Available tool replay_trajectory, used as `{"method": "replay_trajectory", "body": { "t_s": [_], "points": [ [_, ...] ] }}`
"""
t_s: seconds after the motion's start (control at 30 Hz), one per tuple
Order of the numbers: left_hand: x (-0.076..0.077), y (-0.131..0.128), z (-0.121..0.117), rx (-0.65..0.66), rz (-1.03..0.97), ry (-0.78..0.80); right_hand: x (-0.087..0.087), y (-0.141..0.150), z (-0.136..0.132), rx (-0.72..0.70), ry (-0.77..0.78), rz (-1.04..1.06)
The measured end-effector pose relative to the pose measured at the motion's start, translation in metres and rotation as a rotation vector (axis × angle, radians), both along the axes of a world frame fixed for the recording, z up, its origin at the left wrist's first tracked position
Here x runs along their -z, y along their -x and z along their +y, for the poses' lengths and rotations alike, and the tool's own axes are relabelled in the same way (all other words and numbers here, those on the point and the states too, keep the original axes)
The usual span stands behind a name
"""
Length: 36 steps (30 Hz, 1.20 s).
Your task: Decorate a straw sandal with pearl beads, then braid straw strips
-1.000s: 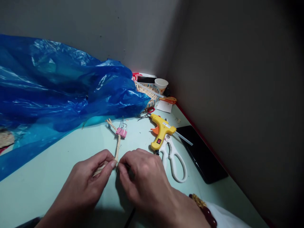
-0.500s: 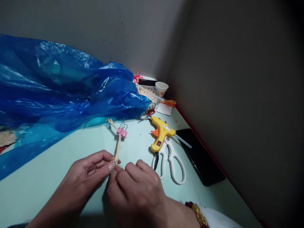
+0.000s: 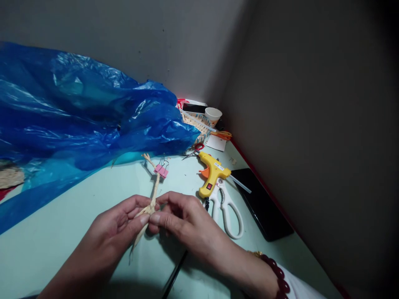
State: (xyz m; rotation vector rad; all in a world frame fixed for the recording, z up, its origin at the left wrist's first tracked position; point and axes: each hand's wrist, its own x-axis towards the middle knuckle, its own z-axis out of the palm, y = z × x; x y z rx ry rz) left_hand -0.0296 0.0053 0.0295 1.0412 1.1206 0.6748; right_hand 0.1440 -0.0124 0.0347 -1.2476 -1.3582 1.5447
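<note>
A pale straw-coloured braid [image 3: 155, 187] runs away from me over the table, its far part gripped by a pink binder clip [image 3: 161, 170]. My left hand [image 3: 116, 226] pinches the near end of the braid between thumb and fingers. Facing it, my right hand [image 3: 182, 222] pinches the same spot from the right side, thumb on top. Loose strands [image 3: 139, 236] hang from the pinch toward me, below the left thumb. Parts of the strands are hidden by the fingers.
Right of my hands lie a yellow glue gun [image 3: 213, 172], white-handled scissors [image 3: 233, 220] and a black tablet-like slab [image 3: 264, 207]. Farther back are a woven basket [image 3: 199, 124], a paper cup [image 3: 213, 115] and orange-handled scissors [image 3: 222, 135]. A blue plastic sheet [image 3: 93, 112] covers the back left.
My right hand has turned over and opened up from a curled grip, now pinching with the thumb on top. Loose strands now show below the left thumb.
</note>
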Motion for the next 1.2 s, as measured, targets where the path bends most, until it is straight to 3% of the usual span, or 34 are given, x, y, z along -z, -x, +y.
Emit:
{"method": "replay_trajectory", "body": {
  "t_s": [0.1,0.27,0.4,0.5,0.7,0.83,0.93,1.1,1.2],
  "points": [
    [0.005,0.004,0.002,0.019,0.017,-0.053,0.001,0.000,0.001,-0.026,0.027,0.092],
    [0.011,0.011,0.005,0.159,0.101,-0.160,0.001,0.003,0.002,0.052,-0.126,-0.029],
    [0.007,0.004,-0.006,0.042,0.400,-0.377,0.005,0.010,0.001,0.163,-0.149,-0.114],
    [0.004,-0.001,-0.014,0.037,0.693,-0.520,0.007,0.014,-0.001,0.218,-0.142,-0.196],
    [0.018,0.009,-0.016,0.180,0.954,-0.810,0.006,0.009,-0.009,0.158,-0.447,-0.435],
    [0.022,0.012,-0.017,0.182,1.073,-0.973,0.012,0.009,-0.014,0.113,-0.652,-0.583],
    [0.016,0.008,-0.017,0.187,0.944,-0.887,0.015,0.010,-0.014,0.118,-0.671,-0.608],
    [0.001,-0.003,-0.019,0.161,0.740,-0.502,0.014,0.010,-0.012,0.093,-0.522,-0.460],
    [0.000,-0.007,-0.023,0.168,0.667,-0.320,0.011,0.010,-0.010,0.101,-0.433,-0.427]
  ]
}}
